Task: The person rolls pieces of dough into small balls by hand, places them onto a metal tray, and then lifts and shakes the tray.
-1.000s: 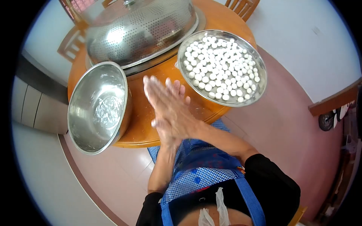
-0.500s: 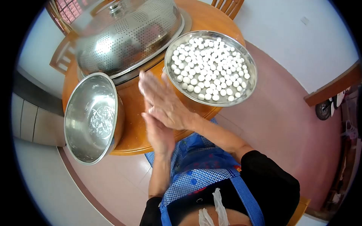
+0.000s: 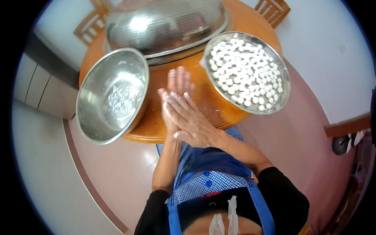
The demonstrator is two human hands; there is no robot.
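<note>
Right hand (image 3: 194, 125): Through the head camera I see it laid flat and slanting across the left palm, the fingers straight, not curled.
Left hand (image 3: 169, 124): It is under the right one, fingers extended and a little blurred for me; both palms seem pressed together, I think so that the pressure is shared evenly.
Between the palms: I cannot tell if something is there, because the right hand covers this place.
White balls (image 3: 246, 74): They lie to the right of my hands, apart from them, mostly in one layer, perhaps so that they do not stick.
Metal tray (image 3: 281, 103): It carries the balls near the table edge, I suppose for easy reach.
Steel basin (image 3: 94, 109): It is left of the hands, with whitish residue inside, its mouth accessible from above.
Perforated cover (image 3: 164, 29): It sits farther back on the wooden table (image 3: 218, 106), probably to leave working room in front.
</note>
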